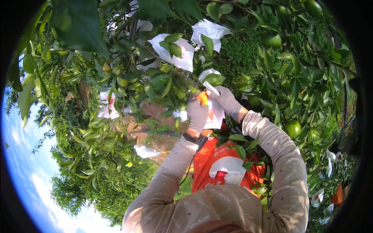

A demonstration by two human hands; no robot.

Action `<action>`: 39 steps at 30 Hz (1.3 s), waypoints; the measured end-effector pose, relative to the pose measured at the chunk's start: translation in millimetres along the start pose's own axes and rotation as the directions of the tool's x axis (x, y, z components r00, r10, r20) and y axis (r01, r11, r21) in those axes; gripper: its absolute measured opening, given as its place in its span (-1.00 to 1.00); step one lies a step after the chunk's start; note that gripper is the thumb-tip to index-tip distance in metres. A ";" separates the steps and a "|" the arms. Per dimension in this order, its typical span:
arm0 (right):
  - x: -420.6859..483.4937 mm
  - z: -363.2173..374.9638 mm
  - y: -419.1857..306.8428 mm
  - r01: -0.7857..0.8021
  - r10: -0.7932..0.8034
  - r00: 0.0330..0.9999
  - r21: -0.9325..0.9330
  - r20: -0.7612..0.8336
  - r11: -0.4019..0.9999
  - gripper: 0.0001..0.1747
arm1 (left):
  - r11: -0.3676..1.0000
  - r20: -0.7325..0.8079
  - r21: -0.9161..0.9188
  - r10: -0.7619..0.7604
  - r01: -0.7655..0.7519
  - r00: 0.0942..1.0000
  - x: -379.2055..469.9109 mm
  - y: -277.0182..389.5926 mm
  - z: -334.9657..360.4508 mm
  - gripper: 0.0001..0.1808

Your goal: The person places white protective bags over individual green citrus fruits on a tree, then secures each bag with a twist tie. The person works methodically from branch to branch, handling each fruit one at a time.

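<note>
Both my hands wear thin grey gloves and meet at a white paper fruit bag [215, 115] with red print, among the citrus branches. My left hand [198, 110], with orange on a fingertip, is closed at the bag's upper left edge. My right hand [225, 100] pinches the bag's top at the right, beside a folded white paper edge [211, 87]. Whatever is inside the bag is hidden. Just above my fingers lies a green leaf [214, 79]. A red apron [204, 166] with a pocket of white paper bags [233, 177] hangs at my front.
Other white bags [174, 54] [209, 32] hang on the branches above. Green citrus fruits [292, 129] [271, 40] hang at the right. Leafy twigs [239, 142] reach between my forearms. A dark hose [154, 133] crosses the ground behind the foliage.
</note>
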State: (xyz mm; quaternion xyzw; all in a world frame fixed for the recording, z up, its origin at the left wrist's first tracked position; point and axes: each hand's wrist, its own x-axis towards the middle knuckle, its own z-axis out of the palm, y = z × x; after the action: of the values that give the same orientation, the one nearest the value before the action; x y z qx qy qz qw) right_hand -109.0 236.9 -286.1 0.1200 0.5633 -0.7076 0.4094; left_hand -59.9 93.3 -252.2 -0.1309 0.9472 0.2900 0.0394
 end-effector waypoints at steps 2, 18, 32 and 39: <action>3.9 3.4 1.5 -0.038 0.037 0.995 -0.006 -0.090 0.999 -0.61 | 0.999 0.034 0.035 0.012 -0.014 0.999 -4.0 11.1 -4.7 -0.75; 30.1 15.6 18.9 -0.109 0.130 0.984 0.170 -0.118 0.979 -0.87 | 0.989 -0.020 0.146 -0.011 0.013 1.000 -15.4 7.7 -12.5 -0.78; 3.7 2.1 -5.2 0.075 -0.031 0.973 -0.188 0.227 0.979 -0.47 | 0.660 0.274 -0.553 -0.434 0.510 0.858 -3.4 4.3 -27.5 -0.76; 2.4 17.9 -8.6 0.263 -0.284 0.955 -0.672 0.081 0.693 -0.36 | 0.801 0.056 -0.301 -0.527 0.518 0.848 5.9 24.7 -16.5 -0.68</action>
State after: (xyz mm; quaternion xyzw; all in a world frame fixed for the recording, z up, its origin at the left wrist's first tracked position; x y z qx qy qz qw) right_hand -111.5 220.0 -275.6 -0.1115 0.7986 -0.5057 0.3067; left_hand -72.3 102.4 -226.2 -0.3956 0.8186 0.4082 0.0824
